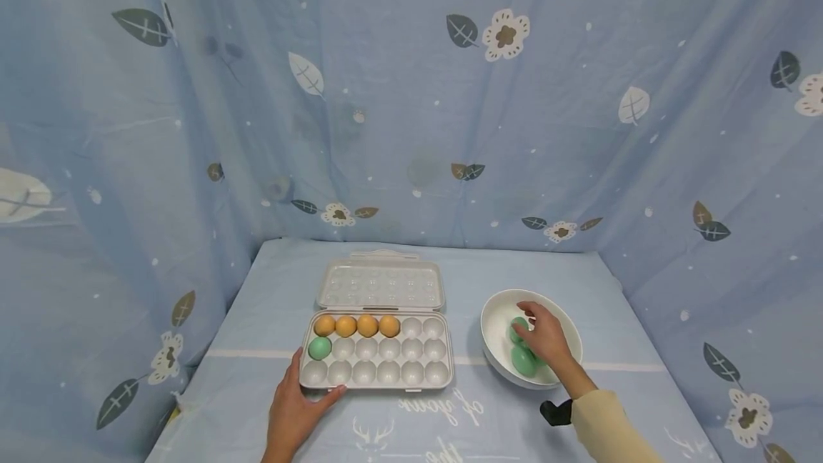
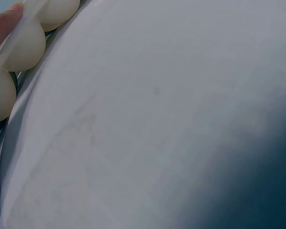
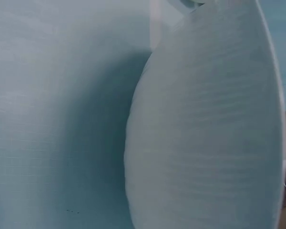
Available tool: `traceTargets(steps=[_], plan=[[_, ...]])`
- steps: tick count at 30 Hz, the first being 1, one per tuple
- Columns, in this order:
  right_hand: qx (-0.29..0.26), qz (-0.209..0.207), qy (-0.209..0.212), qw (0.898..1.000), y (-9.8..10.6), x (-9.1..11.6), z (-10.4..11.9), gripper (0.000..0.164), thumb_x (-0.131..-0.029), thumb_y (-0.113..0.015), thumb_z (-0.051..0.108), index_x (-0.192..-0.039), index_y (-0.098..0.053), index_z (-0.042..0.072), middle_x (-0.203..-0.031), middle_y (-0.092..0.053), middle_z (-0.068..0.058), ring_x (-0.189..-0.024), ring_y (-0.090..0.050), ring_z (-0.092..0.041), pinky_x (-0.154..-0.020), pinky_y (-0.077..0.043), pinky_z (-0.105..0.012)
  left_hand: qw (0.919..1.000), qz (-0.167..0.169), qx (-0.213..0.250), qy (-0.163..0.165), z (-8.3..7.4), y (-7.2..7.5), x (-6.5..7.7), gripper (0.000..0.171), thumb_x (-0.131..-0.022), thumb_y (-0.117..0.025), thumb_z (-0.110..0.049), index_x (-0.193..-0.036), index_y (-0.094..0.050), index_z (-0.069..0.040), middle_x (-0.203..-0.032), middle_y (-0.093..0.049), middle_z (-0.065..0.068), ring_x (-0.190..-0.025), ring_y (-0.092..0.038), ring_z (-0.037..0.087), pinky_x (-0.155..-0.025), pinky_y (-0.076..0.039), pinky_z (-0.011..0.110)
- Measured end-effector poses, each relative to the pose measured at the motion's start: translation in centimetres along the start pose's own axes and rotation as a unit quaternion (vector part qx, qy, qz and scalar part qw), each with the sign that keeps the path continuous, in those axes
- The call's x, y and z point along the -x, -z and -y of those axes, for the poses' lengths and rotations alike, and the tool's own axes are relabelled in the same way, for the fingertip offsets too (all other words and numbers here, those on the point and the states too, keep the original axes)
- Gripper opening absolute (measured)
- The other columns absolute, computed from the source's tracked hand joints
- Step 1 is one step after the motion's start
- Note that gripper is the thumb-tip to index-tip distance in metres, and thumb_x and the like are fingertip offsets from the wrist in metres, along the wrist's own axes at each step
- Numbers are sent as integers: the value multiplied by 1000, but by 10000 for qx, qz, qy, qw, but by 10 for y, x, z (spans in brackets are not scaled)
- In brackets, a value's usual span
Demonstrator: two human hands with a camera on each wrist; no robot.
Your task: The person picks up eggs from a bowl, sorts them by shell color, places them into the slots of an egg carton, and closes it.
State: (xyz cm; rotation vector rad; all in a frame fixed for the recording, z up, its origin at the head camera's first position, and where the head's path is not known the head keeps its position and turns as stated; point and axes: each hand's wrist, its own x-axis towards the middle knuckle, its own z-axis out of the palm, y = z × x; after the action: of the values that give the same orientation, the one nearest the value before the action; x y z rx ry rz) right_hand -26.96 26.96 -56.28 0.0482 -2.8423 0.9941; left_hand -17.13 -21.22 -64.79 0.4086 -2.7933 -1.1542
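A green egg (image 1: 518, 321) lies in the white bowl (image 1: 496, 307), toward the table's (image 1: 244, 391) right edge, with another green egg (image 1: 524, 361) just nearer. The right hand (image 1: 545, 336) parts thumb and fingers over the first; whether they touch it I cannot tell. The left hand (image 1: 297, 409), spread wide without gripping, touches the egg carton's (image 1: 412, 375) near left corner. The carton carries four orange eggs (image 1: 367, 325) and one green; its lid (image 1: 381, 286) lies toward the table's far edge.

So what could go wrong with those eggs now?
A green egg might slip if the right hand, reaching into the bowl, lifts it loosely. The left hand touches a corner of the tray, so a bump might shift it and jiggle the orange eggs inside.
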Motion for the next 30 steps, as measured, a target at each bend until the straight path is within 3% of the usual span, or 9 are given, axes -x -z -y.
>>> traceTargets(steps=[4,12,30], plan=[[127,96,-370,9992,-3,0,-5,50,-90,-77,4,-135,-58,-7,-136,-60,-27,-125,-58,-44,-105,-52,-51,10000,-19,26,7,2,-1,1,139,-64,-82,-79,-162,-19,-2,-159,-36,30,-140,-41,54,-113,-35,69],[-20,264,-661,9975,-4,0,-8,53,-89,-77,4,-135,-56,-9,-134,-60,-30,-119,-61,-45,-103,-51,-56,10000,-19,-15,1,1,-2,0,139,-64,-82,-79,-162,-19,-1,-159,-36,31,-139,-42,54,-113,-35,69],[128,629,-686,9956,-23,-6,-8,63,-88,-81,15,-141,-54,-3,-135,-62,-24,-114,-64,-38,-96,-53,-54,9999,36,-87,77,-2,0,0,139,-64,-81,-79,-161,-20,-1,-158,-37,32,-138,-42,54,-111,-36,69]])
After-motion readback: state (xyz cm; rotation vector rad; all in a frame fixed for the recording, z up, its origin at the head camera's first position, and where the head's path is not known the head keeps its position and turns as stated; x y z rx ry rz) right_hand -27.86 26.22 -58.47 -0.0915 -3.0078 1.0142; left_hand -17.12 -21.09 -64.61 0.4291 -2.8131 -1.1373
